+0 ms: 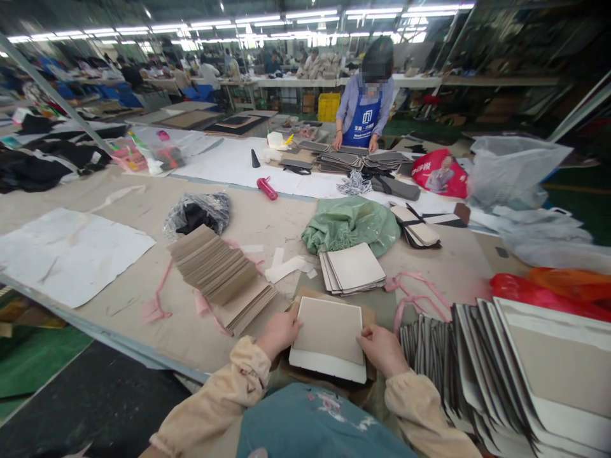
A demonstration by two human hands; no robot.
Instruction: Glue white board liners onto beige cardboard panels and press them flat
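Observation:
Straight in front of me lies a beige cardboard sheet [329, 327] on a slightly larger white-edged panel [327, 366]. My left hand [282, 334] pinches the sheet's left edge, and my right hand [382, 348] grips its right edge. Brown material shows beneath the panel, partly hidden. Left of my hands leans a fanned row of brown cardboard sheets [214, 270]. To the right, a row of white-and-grey panels [515, 362] stands tilted, the nearest with a beige sheet on its face. Just beyond my hands sits a small pile of white panels [356, 267].
A green plastic bag [351, 224], pink strips [162, 296], white paper scraps [289, 268] and a clear bag with black material [198, 213] lie on the table. Across it, a co-worker in a blue apron [365, 117] handles stacked grey pieces [338, 159]. Red plastic [539, 296] lies at right.

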